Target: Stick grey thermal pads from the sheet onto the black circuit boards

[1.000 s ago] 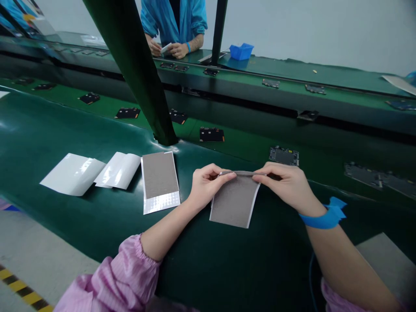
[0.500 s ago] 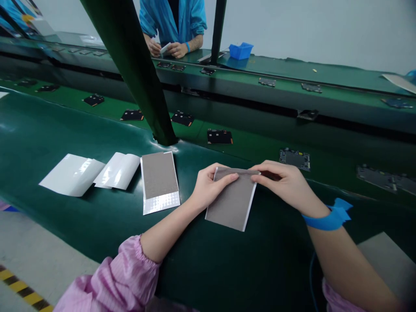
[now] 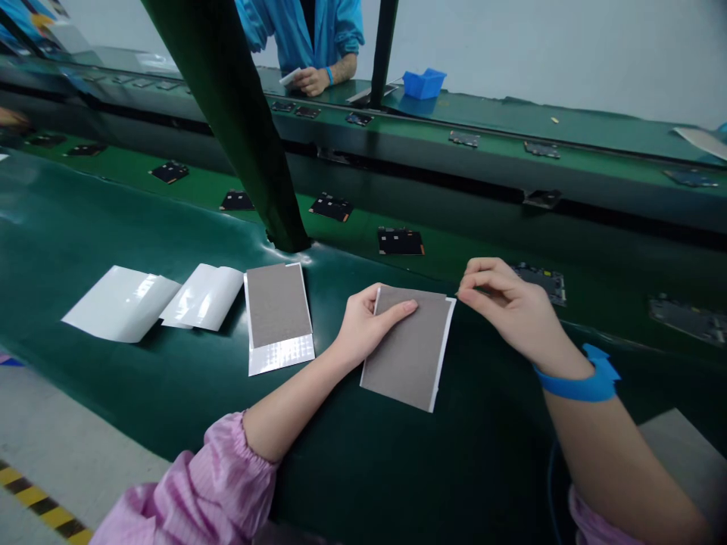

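A grey sheet (image 3: 407, 348) with a white backing edge lies flat on the green bench mat (image 3: 113, 227) in front of me. My left hand (image 3: 363, 327) grips its upper left edge, with the index finger stretched across the top face. My right hand (image 3: 511, 306) is pinched shut at the sheet's top right corner, fingertips touching it. A blue strap (image 3: 579, 378) circles my right wrist.
Left of the sheet lie a second grey sheet on white backing (image 3: 278, 306) and two white liners (image 3: 122, 303) (image 3: 207, 297). A slanted green post (image 3: 238, 129) rises behind them. Dark circuit boards (image 3: 400, 241) ride the conveyor. Beyond, a person in blue (image 3: 307, 38) works near a blue tray (image 3: 423, 83).
The sheet, held raised by its top edge, has been laid flat on the mat. My right hand moved to its right corner. The boards on the conveyor shifted right.
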Demonstrator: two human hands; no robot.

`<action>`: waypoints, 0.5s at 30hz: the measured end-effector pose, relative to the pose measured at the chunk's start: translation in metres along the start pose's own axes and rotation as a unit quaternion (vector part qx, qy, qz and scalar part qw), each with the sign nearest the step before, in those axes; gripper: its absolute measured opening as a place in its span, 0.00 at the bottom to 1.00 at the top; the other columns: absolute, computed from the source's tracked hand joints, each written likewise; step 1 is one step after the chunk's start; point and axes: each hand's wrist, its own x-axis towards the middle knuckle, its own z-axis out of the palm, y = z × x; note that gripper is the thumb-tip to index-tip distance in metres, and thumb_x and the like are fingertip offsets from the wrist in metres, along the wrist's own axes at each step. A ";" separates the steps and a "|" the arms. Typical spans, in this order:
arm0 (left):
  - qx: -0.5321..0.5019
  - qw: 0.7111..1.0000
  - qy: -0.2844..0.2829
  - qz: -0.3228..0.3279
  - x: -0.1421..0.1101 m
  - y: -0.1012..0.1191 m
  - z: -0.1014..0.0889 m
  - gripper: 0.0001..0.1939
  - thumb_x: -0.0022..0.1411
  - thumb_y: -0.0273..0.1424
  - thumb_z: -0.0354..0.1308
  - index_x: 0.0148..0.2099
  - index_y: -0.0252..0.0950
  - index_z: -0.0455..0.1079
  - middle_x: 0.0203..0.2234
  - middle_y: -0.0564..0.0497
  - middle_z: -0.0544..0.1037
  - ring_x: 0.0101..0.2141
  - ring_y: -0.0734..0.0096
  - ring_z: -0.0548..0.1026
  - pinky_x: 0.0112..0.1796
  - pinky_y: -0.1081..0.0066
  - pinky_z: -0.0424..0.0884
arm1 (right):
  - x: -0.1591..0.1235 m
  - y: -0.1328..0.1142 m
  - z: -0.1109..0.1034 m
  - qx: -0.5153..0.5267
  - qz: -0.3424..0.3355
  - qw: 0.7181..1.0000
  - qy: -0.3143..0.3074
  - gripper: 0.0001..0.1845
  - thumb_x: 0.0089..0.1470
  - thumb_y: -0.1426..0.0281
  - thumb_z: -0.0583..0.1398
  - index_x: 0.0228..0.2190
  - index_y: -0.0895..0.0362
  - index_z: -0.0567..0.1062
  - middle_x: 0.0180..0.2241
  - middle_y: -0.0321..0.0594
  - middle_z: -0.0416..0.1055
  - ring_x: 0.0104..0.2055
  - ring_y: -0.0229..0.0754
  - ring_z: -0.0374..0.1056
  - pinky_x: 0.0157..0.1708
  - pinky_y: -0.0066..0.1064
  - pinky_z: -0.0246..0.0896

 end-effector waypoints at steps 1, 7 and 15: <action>-0.011 1.000 -0.004 -0.012 0.000 -0.001 0.000 0.16 0.52 0.41 0.66 0.31 0.35 0.67 0.26 0.52 0.73 0.28 0.72 0.73 0.26 0.75 0.69 | 0.005 0.005 0.000 0.010 0.006 1.000 0.008 0.18 0.53 0.50 0.59 0.25 0.51 0.73 0.38 0.43 0.66 0.38 0.48 0.66 0.33 0.39 0.66; -0.028 0.999 -0.024 -0.032 0.003 -0.003 0.000 0.14 0.53 0.40 0.66 0.32 0.35 0.69 0.28 0.52 0.75 0.30 0.71 0.75 0.27 0.75 0.69 | 0.080 0.058 0.008 -0.029 0.004 0.998 -0.059 0.24 0.46 0.45 0.61 0.24 0.53 0.77 0.39 0.44 0.70 0.39 0.49 0.68 0.39 0.43 0.66; -0.022 0.998 -0.037 -0.047 0.006 -0.002 -0.001 0.13 0.53 0.39 0.66 0.31 0.35 0.69 0.27 0.52 0.74 0.29 0.71 0.74 0.25 0.75 0.68 | 0.153 0.104 0.006 -0.070 -0.017 0.980 -0.185 0.30 0.41 0.38 0.59 0.23 0.53 0.78 0.33 0.42 0.74 0.36 0.47 0.69 0.40 0.40 0.64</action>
